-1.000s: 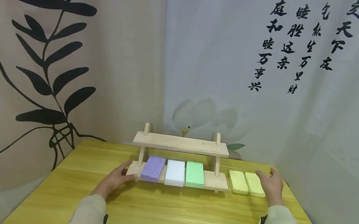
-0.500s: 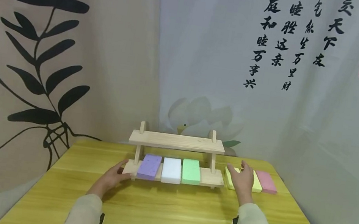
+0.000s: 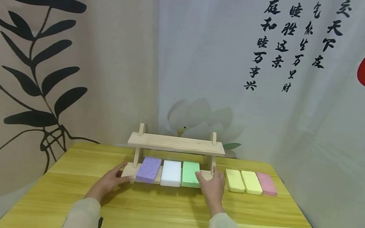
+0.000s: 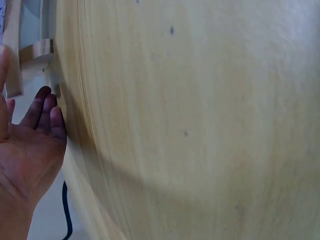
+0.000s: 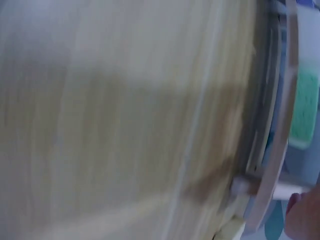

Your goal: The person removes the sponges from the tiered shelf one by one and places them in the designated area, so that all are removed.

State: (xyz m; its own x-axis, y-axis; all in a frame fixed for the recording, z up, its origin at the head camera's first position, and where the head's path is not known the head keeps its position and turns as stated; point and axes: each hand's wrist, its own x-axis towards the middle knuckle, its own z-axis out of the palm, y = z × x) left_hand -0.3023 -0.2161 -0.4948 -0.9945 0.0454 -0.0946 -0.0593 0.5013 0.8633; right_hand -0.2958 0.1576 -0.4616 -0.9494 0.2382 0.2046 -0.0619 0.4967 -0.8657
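A two-tier wooden rack [image 3: 176, 144] stands towards the back of the table. Purple [image 3: 148, 170], white [image 3: 171, 173] and green [image 3: 190, 174] sponges lean in a row on its lower shelf. My left hand [image 3: 108, 181] is at that shelf's left end, thumb at the front edge; in the left wrist view the fingers [image 4: 37, 112] look extended beside the end. At the right end, my right hand [image 3: 212, 190] is spread, its thumb near the green sponge and fingers by the upright. The right wrist view is blurred and shows little of this hand; contact is unclear.
Right of the rack, two yellow sponges [image 3: 234, 181] and a pink sponge [image 3: 266, 184] lie side by side on the wooden table [image 3: 153, 219]. A printed curtain [image 3: 119, 62] hangs behind the table. A black cord [image 4: 66, 210] hangs past the table edge.
My right hand has moved left, from over the sponges at the right to the rack's right end, uncovering the yellow and pink ones. The left hand stays at the left end.
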